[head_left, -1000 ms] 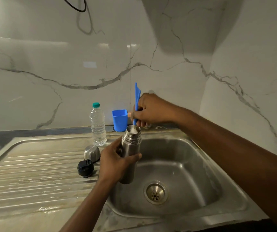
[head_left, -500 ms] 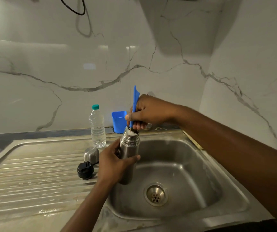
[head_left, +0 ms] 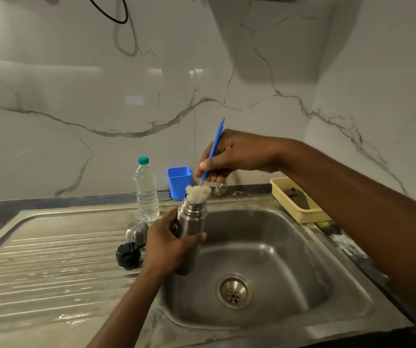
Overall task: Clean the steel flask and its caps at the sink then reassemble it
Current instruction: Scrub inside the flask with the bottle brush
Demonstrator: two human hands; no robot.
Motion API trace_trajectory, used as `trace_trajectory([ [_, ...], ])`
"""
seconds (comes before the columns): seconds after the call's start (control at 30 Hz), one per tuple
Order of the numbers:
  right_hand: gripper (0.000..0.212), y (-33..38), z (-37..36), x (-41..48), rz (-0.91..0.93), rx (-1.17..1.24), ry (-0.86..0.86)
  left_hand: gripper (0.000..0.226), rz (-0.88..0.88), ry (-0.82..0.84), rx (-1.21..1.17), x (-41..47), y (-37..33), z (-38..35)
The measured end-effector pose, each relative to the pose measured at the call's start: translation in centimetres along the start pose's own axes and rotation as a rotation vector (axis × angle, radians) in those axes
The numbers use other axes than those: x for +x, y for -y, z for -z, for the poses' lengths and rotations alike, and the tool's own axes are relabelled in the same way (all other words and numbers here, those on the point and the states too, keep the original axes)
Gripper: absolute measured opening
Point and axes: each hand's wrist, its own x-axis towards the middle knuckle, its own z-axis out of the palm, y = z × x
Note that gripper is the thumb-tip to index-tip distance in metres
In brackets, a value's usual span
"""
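I note left hand [head_left: 169, 247] gripping steel flask [head_left: 191, 222] upright; right hand [head_left: 229, 156] above it pinches blue brush [head_left: 214, 146], bristles at flask mouth. Steel cap [head_left: 136, 231] and black cap [head_left: 128, 254] lie just left of left hand.

Dim, flat indoor light. Hotspot glare at the top-left of the marble wall [head_left: 51, 146], plus pale rectangular reflections mid-wall. Big soft shadow upper centre. Dull sheen in the sink [head_left: 289, 247]. Wide-angle bowing at the edges. Centre reasonably sharp.

hands [head_left: 169, 244] gripping flask [head_left: 190, 232], brush [head_left: 212, 149] in mouth
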Motion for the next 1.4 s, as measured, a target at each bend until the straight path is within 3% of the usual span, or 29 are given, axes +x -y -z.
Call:
trace_trajectory([
  [0.23, 0.023, -1.4, -2.1, 0.7, -0.05, -0.079, 0.083, 0.062, 0.008, 0.04, -0.018, -0.2, -0.1, -0.4],
  [0.47, 0.022, 0.4, 0.8, 0.1, -0.036, -0.03, 0.078, 0.066, 0.007, 0.056, -0.019, -0.1, 0.3, -0.1],
  [0.6, 0.021, -0.4, -1.8, 0.9, -0.084, -0.156, 0.142, 0.064, -0.009, 0.071, -0.033, -0.3, -0.1, -0.6],
  [0.87, 0.021, 1.6, 0.5, 0.3, 0.0, -0.208, -0.017, 0.064, 0.018, 0.056, -0.027, -0.4, 0.2, -0.9],
  [1.07, 0.023, -0.4, -3.0, 0.9, -0.022, -0.339, -0.009, 0.059, -0.013, 0.029, -0.034, -0.6, -0.5, -1.0],
  [1.23, 0.026, 1.6, -1.0, 0.6, 0.031, -0.339, -0.184, 0.057, -0.012, 0.02, -0.025, -0.3, -0.3, -0.7],
  [1.4, 0.029, 1.1, -2.3, 0.8, 0.006, -0.391, -0.202, 0.058, -0.03, 0.003, -0.017, -0.5, -0.4, -1.0],
])
